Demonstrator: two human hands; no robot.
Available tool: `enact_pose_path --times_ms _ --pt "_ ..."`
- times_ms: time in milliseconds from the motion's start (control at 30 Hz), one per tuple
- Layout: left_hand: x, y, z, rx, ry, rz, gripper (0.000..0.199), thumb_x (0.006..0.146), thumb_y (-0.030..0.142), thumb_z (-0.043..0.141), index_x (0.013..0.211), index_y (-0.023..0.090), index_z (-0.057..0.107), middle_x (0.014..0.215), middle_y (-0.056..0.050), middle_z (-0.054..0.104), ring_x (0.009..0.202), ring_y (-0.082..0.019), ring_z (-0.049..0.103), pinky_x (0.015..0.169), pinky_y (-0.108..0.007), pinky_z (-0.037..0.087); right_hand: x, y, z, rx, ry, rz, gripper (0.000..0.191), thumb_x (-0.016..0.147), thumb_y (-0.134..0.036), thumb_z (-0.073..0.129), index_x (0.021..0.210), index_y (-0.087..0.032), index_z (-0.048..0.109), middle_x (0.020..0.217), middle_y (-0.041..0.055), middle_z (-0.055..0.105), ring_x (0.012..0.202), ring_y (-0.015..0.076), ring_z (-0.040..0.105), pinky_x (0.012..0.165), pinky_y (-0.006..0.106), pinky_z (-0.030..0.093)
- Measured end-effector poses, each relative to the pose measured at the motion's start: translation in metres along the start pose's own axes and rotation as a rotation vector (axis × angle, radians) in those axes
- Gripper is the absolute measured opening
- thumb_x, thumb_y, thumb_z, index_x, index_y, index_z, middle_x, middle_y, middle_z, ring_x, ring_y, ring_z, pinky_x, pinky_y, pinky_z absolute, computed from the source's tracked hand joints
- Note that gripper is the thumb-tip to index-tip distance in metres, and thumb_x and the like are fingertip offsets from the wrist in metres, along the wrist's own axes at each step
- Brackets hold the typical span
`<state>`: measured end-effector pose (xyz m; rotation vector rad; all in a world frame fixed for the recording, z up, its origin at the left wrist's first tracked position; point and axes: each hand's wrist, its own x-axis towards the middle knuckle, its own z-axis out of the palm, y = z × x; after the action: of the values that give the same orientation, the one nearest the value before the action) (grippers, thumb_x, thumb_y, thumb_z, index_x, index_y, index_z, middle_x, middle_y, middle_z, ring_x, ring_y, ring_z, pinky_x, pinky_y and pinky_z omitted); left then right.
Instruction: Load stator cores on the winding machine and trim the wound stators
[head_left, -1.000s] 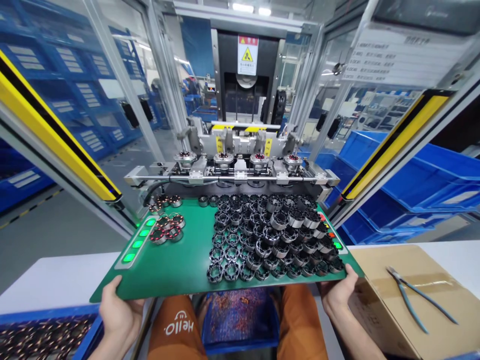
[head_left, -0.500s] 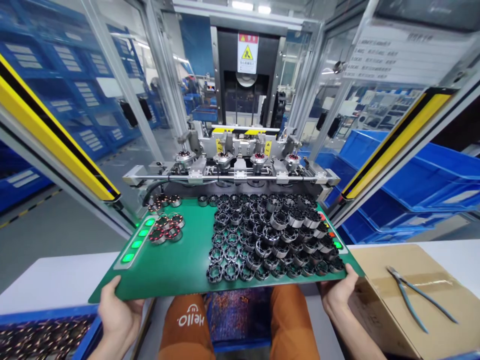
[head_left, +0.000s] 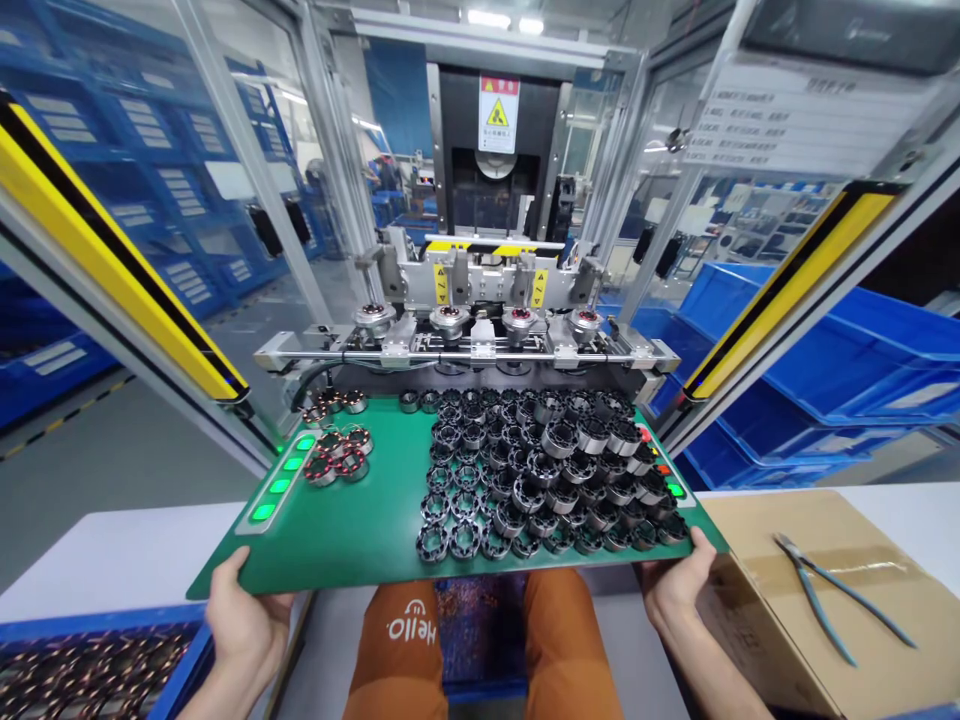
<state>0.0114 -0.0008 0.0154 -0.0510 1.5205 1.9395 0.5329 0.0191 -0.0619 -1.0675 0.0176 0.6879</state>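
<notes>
Green board | near corners in left hand, right hand grip

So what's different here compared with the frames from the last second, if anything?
Very little. The view drifts slightly to the right, and the person's knees sit further right under the green board. The left hand and right hand grip the board's front corners as before. The dark metal rings, the copper-wound parts and the pliers on the cardboard box lie unchanged.
</notes>
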Motion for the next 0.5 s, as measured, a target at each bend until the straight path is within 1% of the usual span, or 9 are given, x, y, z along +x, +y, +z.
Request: enact_pose_path --times_ms 100,233,367,500 --pt "-0.0006 0.0004 0.0000 -0.003 -0.004 0.003 0.023 0.076 0.028 0.074 0.099 0.023 0.074 0.094 0.007 0.078 0.073 -0.015 0.066 0.060 -0.022 0.061 0.0003 -0.0003 -0.0005 -0.013 -0.013 0.007 0.050 0.081 -0.060 0.079 0.119 -0.028 0.085 0.118 0.0008 0.092 0.093 0.0235 0.079 0.062 0.028 0.063" --pt "-0.0019 0.0014 -0.0002 -0.004 0.007 -0.007 0.023 0.076 0.028 0.074 0.099 0.023 0.074 0.094 0.007 0.078 0.073 -0.015 0.067 0.059 -0.022 0.061 0.0003 -0.0012 -0.0010 -0.021 -0.024 0.009 0.047 0.082 -0.058 0.079 0.118 -0.029 0.084 0.118 -0.0001 0.091 0.101 0.0244 0.080 0.070 0.030 0.066" --pt "-0.0019 0.0021 -0.0005 -0.014 0.020 -0.013 0.026 0.074 0.027 0.075 0.100 0.023 0.074 0.093 0.008 0.078 0.072 -0.015 0.067 0.054 -0.020 0.059 0.0008 -0.0016 -0.0022 -0.031 -0.020 0.024 0.047 0.081 -0.059 0.080 0.118 -0.029 0.085 0.117 -0.0004 0.091 0.098 0.0247 0.079 0.067 0.031 0.064" --pt "-0.0014 0.0026 -0.0008 -0.020 0.021 -0.025 0.026 0.072 0.027 0.076 0.098 0.023 0.073 0.090 0.008 0.077 0.069 -0.015 0.066 0.052 -0.021 0.060 -0.0003 -0.0010 -0.0022 -0.041 -0.021 0.023 0.050 0.082 -0.062 0.078 0.120 -0.029 0.084 0.114 -0.0007 0.090 0.101 0.0254 0.079 0.076 0.034 0.068"
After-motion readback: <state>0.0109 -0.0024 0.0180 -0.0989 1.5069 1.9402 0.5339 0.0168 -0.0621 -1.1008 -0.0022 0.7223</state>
